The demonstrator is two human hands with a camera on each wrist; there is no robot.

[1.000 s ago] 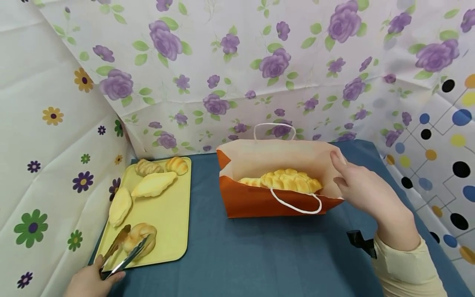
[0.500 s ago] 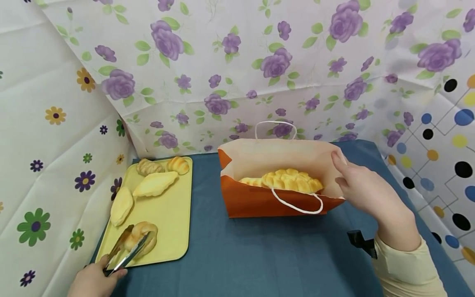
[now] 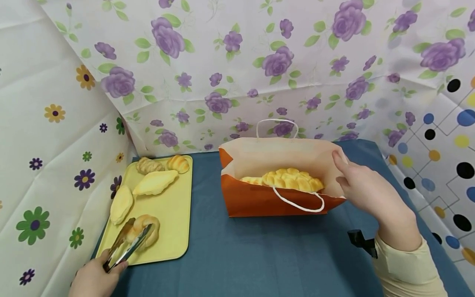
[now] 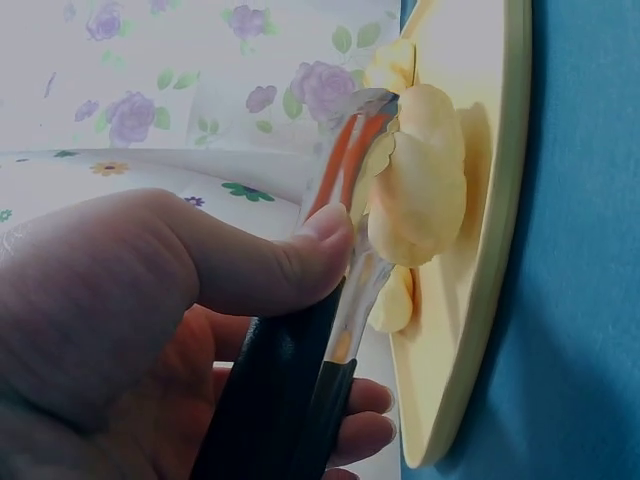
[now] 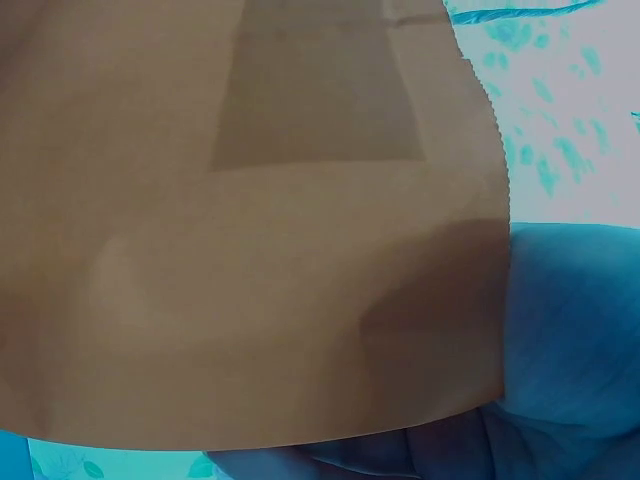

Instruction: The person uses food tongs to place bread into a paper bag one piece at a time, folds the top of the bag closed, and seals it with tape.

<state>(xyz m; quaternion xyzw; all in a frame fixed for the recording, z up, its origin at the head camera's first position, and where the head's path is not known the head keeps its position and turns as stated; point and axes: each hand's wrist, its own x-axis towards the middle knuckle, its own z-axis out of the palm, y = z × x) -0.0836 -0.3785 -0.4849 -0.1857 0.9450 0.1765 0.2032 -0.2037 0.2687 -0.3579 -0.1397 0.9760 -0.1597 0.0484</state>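
My left hand [image 3: 97,277] grips a pair of metal tongs [image 3: 135,243] with dark handles, seen close up in the left wrist view. The tongs' tips are around a round, knotted bread roll [image 3: 152,231] at the near end of the yellow tray [image 3: 168,222]; whether it touches the tray I cannot tell. My right hand [image 3: 365,187] pinches the right side of an orange paper bag [image 3: 259,202], thumb at its pale inner face and fingers outside. Inside the bag lies a braided loaf [image 3: 293,179], with another bread partly hidden beside it. In the right wrist view the bag's inner wall [image 5: 300,260] fills most of the picture.
Two pale oval breads, one being the upper loaf [image 3: 156,182], and two small rolls, including a striped roll [image 3: 178,163], lie on the tray. White cord handles [image 3: 298,206] stick out from the bag. Patterned cloth walls enclose the blue-covered table [image 3: 208,247].
The tongs and the knotted roll have shifted slightly away from me and to the right with my left hand. My right hand and the bag stay nearly still.
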